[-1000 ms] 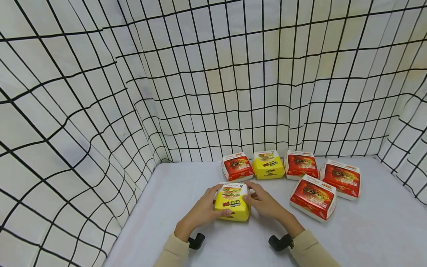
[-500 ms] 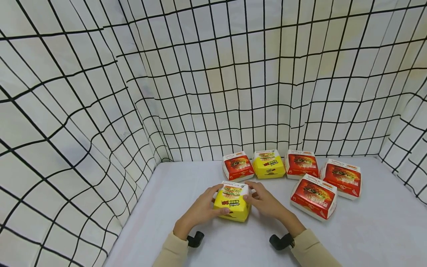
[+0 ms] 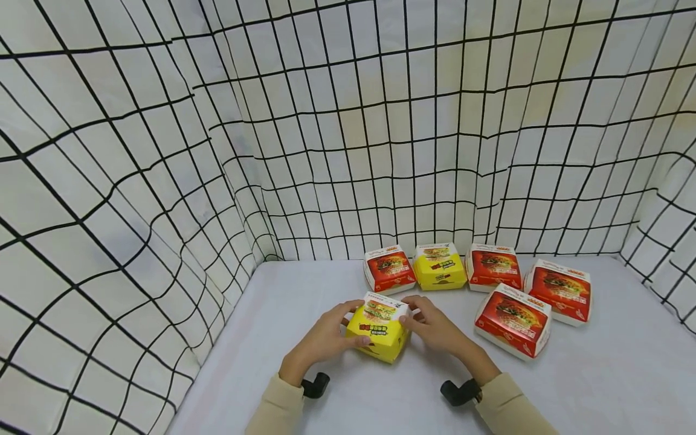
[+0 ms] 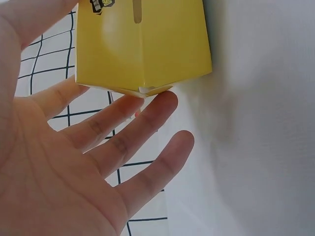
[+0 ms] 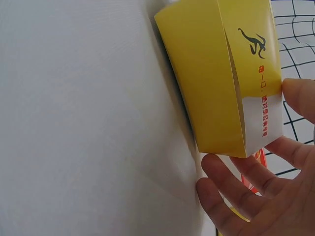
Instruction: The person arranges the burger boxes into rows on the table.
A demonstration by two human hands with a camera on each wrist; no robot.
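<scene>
A yellow and white burger box (image 3: 379, 329) with a printed burger sits on the white table, turned at an angle in front of the person. The left hand (image 3: 328, 333) holds its left side, thumb on the front and fingers at the back; in the left wrist view those fingers (image 4: 123, 142) touch a box corner. On the opposite side the right hand (image 3: 433, 326) grips the box, with the thumb near the top's right edge and fingers behind. In the right wrist view, the box's side (image 5: 202, 78) carries red lettering, and two fingertips (image 5: 211, 189) lie by its lower corner.
At the back stand a red burger box (image 3: 389, 270), another yellow one (image 3: 439, 267) and a second red one (image 3: 493, 268). To the right are two more red boxes, one farther back (image 3: 559, 292) and one nearer (image 3: 513, 321). Black-grid white walls (image 3: 380, 151) enclose the table (image 3: 261, 338).
Between the two hands the yellow box has turned clockwise as seen from above, its left front corner shifting left. Both hands keep hold of it, and the other boxes stay put.
</scene>
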